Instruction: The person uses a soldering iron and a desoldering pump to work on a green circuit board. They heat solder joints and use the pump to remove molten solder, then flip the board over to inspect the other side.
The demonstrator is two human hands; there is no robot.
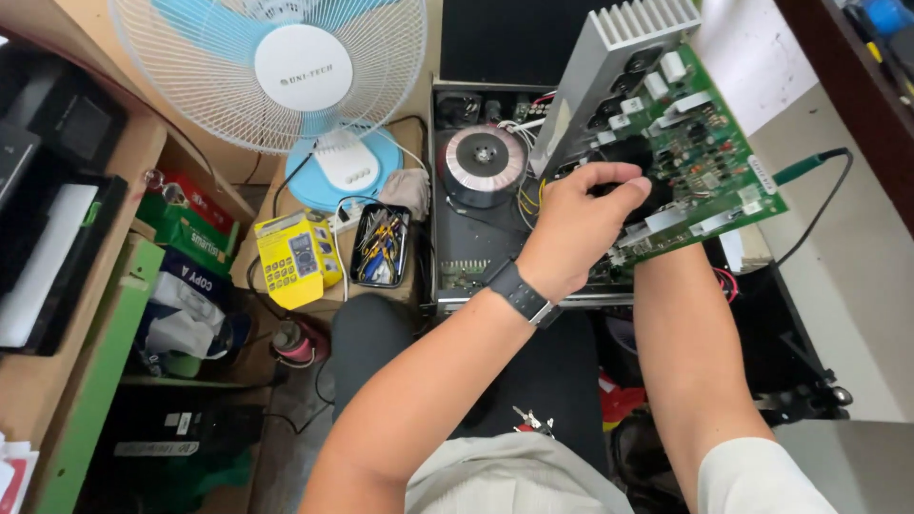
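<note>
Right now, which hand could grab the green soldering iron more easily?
Probably the right: its arm runs up behind the tilted circuit board, nearer the green soldering iron. The left hand grips the board's front.

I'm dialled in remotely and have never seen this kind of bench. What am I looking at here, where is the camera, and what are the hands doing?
The one picture comes from a camera on the person's head, looking down past their lap. The left hand, with a dark wristband, grips the lower edge of a green circuit board that is tilted up, with a ribbed metal heat sink along it. The right hand is hidden behind the board. Below lies an open black chassis with a round copper-wound transformer. To the left are a yellow multimeter, a tray of small tools and a white and blue fan.
</note>
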